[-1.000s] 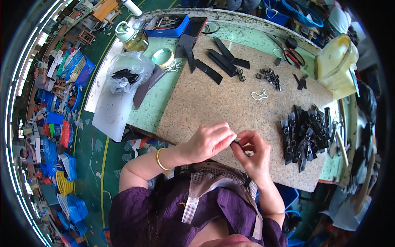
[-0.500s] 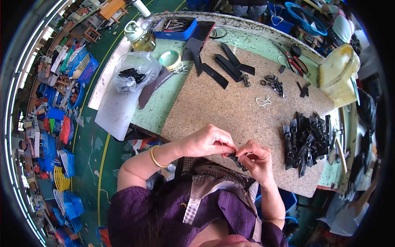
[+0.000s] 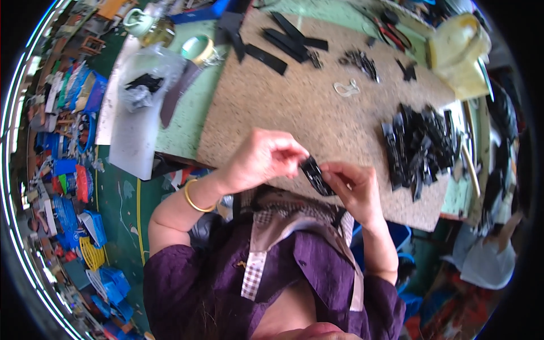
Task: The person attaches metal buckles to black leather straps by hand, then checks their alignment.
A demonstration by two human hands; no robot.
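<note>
Above the front edge of the speckled board point(image 3: 249, 107), a short black strap piece point(image 3: 316, 177) with shiny buckle-like hardware is held between my hands. My left hand point(image 3: 272, 154) pinches its upper end between thumb and fingers. On its right side, the thumb and forefinger of my right hand point(image 3: 356, 190) are closed against it. A heap of similar black strap pieces point(image 3: 419, 150) lies to the right of my right hand. Farther back are several metal buckles point(image 3: 362, 62), a looped white cord point(image 3: 347, 88) and flat black strips point(image 3: 286, 44).
At the left stand a plastic bag point(image 3: 147, 85) with black pieces and a tape roll point(image 3: 197, 49). Red-handled pliers point(image 3: 394, 35) lie at the back, near a yellowish container point(image 3: 459, 54). Blue baskets point(image 3: 113, 283) fill the floor area far left.
Both hands have risen off my lap edge and spread slightly apart, so more of the strap piece shows. The whole view has shifted, with the table sitting higher in the picture.
</note>
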